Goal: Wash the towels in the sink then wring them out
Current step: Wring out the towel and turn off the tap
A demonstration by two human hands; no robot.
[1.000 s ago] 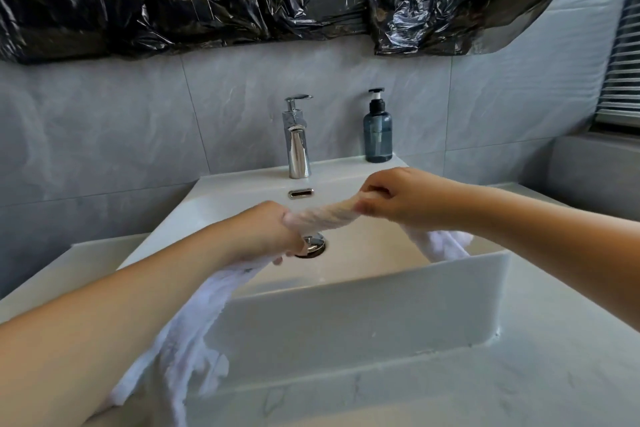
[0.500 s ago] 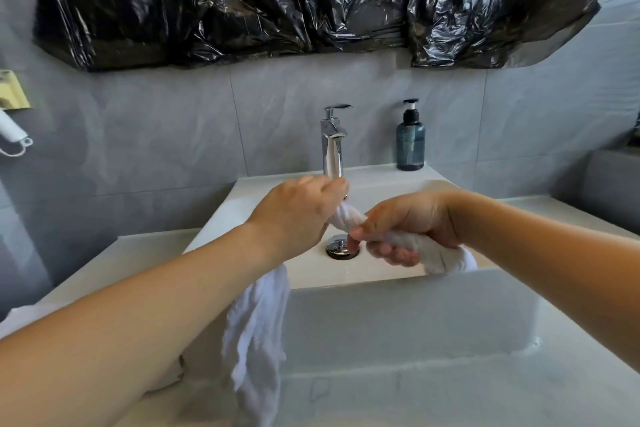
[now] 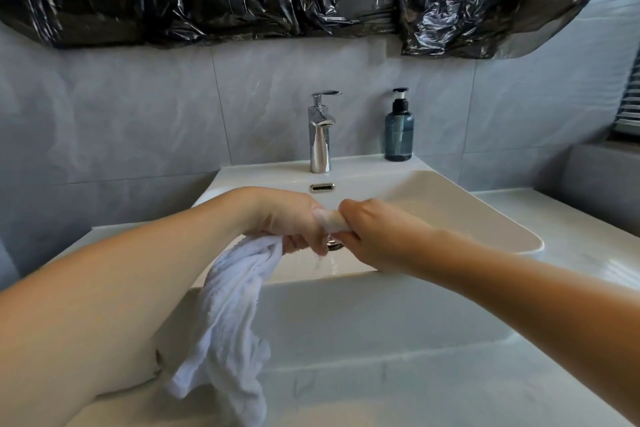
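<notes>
The towel (image 3: 235, 302) hangs in front of the sink (image 3: 485, 218), its loose end outside the front wall below the left hand (image 3: 287, 222), which grips it beside the gripping right hand (image 3: 374, 236), so twisting the fists in opposite directions above the drain (image 3: 334, 245) should wring it best.

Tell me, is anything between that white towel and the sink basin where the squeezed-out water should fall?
Nothing visible. The left hand and right hand grip the twisted white cloth towel directly above the white ceramic sink basin, near its metal drain. The towel's loose end hangs outside the front rim.
</notes>
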